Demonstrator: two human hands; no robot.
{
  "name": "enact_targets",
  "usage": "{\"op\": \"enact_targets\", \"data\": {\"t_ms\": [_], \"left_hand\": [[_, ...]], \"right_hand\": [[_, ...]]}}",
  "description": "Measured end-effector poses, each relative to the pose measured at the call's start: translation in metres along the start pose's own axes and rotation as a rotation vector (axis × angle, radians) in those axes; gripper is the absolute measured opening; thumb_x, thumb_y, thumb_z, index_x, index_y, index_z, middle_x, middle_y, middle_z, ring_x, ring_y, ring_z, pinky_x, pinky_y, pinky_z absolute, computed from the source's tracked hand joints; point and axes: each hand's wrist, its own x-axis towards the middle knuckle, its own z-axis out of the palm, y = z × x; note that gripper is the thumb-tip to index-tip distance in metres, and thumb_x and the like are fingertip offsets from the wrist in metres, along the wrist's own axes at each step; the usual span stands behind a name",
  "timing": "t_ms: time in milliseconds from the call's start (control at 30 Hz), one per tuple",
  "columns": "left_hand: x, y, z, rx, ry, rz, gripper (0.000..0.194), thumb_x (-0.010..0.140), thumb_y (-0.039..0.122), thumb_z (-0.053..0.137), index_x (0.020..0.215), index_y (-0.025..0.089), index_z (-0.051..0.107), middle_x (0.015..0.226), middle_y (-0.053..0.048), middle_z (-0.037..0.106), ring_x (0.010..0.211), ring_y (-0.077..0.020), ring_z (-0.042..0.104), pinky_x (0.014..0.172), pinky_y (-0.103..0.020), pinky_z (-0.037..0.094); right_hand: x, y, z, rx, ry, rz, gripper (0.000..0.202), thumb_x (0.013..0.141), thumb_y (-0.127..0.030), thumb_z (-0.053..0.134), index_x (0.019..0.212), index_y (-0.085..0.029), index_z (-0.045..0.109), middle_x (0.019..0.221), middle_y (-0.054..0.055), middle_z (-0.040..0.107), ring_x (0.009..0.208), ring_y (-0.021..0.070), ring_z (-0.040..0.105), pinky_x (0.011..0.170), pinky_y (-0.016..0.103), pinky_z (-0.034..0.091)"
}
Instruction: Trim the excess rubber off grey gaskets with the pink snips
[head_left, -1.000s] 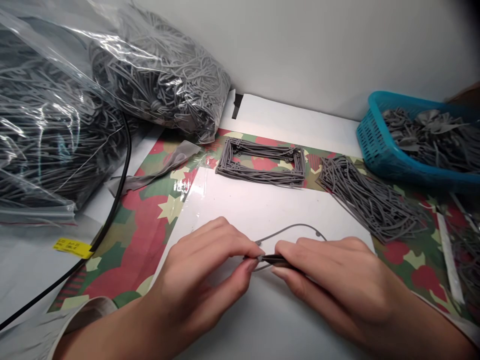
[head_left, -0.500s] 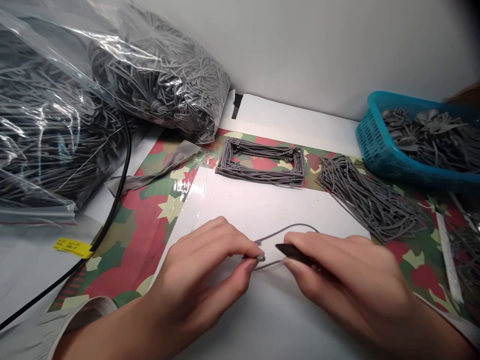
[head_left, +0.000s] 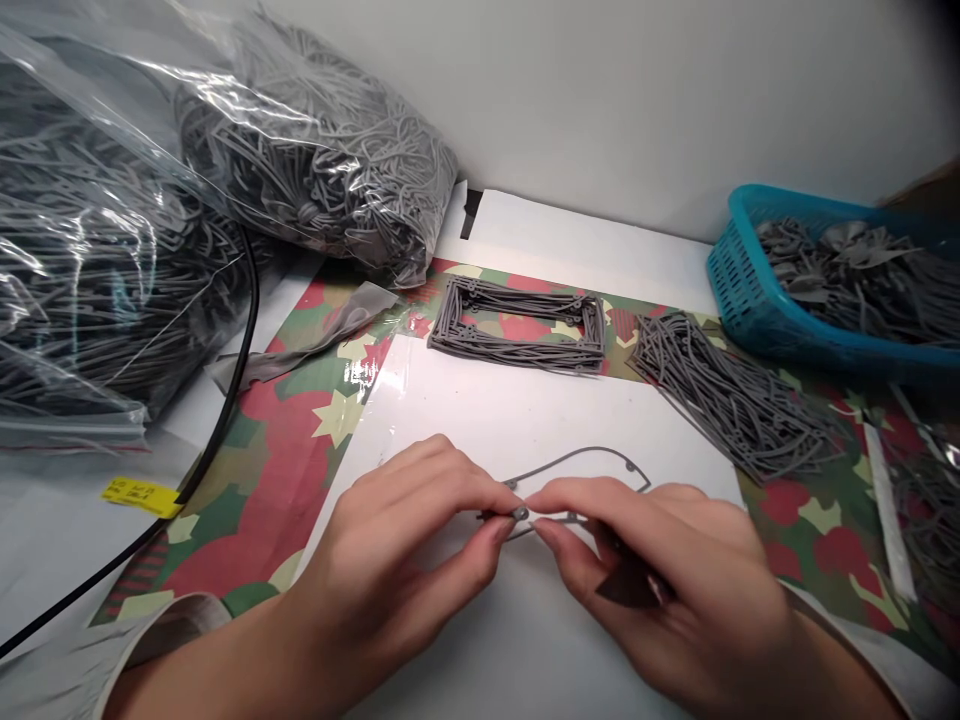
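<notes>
My left hand (head_left: 420,540) pinches a corner of a thin grey rubber gasket (head_left: 577,456) between thumb and forefinger, where a small eyelet shows. The rest of the gasket curves away as a loop above the white sheet and passes partly behind my right hand (head_left: 660,570). That hand's thumb and forefinger tips are slightly apart, right beside the pinched corner. Tucked under its curled fingers is a dark pointed tool (head_left: 634,580); its exact kind I cannot make out, and part of it is hidden.
Behind the hands lies a rectangular stack of grey gaskets (head_left: 517,352), with a loose pile of them (head_left: 735,400) to its right. A blue basket (head_left: 739,275) holds more bundles. Full clear plastic bags (head_left: 337,150) and a black cable (head_left: 251,300) with a yellow tag occupy the left.
My right hand has moved left, its fingertips now close to the left ones. The dark tool has shifted from between its fingertips back into the palm. My left hand keeps its pinch.
</notes>
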Motion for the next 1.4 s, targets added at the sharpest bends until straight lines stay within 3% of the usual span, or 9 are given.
{"op": "enact_targets", "data": {"t_ms": [200,367,467,667,900,1233,1400], "left_hand": [[0.0003,0.0014,0.0006,0.011,-0.01,0.0,0.019,0.086,0.002,0.05,0.091,0.016,0.063,0.075,-0.001,0.067,0.068,-0.0101,0.059,0.061,-0.02,0.048],[0.0014,0.0001,0.0012,0.025,0.003,0.004,0.018,0.087,0.004,0.05,0.089,0.017,0.062,0.073,0.0,0.066,0.066,-0.0102,0.057,0.06,-0.02,0.047],[0.0017,-0.0003,0.001,0.033,0.007,0.008,0.017,0.087,0.004,0.05,0.09,0.017,0.062,0.071,0.0,0.065,0.065,-0.0099,0.057,0.059,-0.02,0.046],[-0.0014,-0.0021,0.0022,0.033,-0.01,-0.018,0.017,0.089,0.006,0.05,0.088,0.018,0.062,0.072,0.002,0.064,0.068,-0.0095,0.056,0.062,-0.019,0.046],[-0.0036,-0.0024,0.0039,0.039,-0.036,-0.032,0.017,0.088,0.005,0.051,0.089,0.017,0.062,0.074,0.001,0.062,0.069,-0.0096,0.055,0.063,-0.02,0.045],[-0.0015,-0.0004,0.0002,0.098,-0.015,-0.005,0.017,0.089,0.007,0.049,0.087,0.017,0.063,0.073,0.002,0.065,0.067,-0.0088,0.056,0.063,-0.019,0.046],[-0.0012,-0.001,0.0012,0.086,0.007,-0.01,0.017,0.088,0.006,0.05,0.088,0.017,0.063,0.074,0.002,0.065,0.067,-0.009,0.056,0.062,-0.02,0.045]], "right_hand": [[-0.0002,0.0009,0.0011,0.021,-0.038,-0.013,0.013,0.089,-0.012,0.051,0.085,-0.021,0.059,0.056,-0.009,0.061,0.041,0.0047,0.051,0.046,0.016,0.038],[-0.003,0.0019,0.0034,-0.024,-0.038,-0.031,0.019,0.089,-0.009,0.046,0.097,-0.019,0.061,0.054,-0.008,0.06,0.039,0.0073,0.05,0.044,0.021,0.037],[-0.0029,0.0024,0.0051,-0.038,-0.023,-0.064,0.018,0.089,-0.01,0.044,0.09,-0.017,0.06,0.055,-0.006,0.061,0.04,0.0082,0.051,0.045,0.023,0.038],[0.0011,0.0018,0.006,-0.158,-0.124,-0.149,0.024,0.091,-0.009,0.038,0.079,-0.017,0.057,0.052,-0.004,0.056,0.038,0.0104,0.054,0.04,0.023,0.038],[0.0052,0.0004,0.0075,-0.232,-0.091,-0.232,0.023,0.087,-0.006,0.036,0.079,-0.013,0.057,0.049,-0.003,0.05,0.034,0.0131,0.048,0.033,0.026,0.033],[0.0022,-0.0007,0.0016,0.033,-0.176,-0.027,0.018,0.08,-0.006,0.041,0.085,-0.017,0.055,0.056,-0.004,0.057,0.04,0.0092,0.047,0.042,0.025,0.032],[0.0026,-0.0005,0.0009,0.278,-0.22,0.149,0.016,0.078,-0.006,0.048,0.084,-0.021,0.05,0.057,-0.008,0.045,0.042,0.006,0.034,0.041,0.019,0.029]]}}
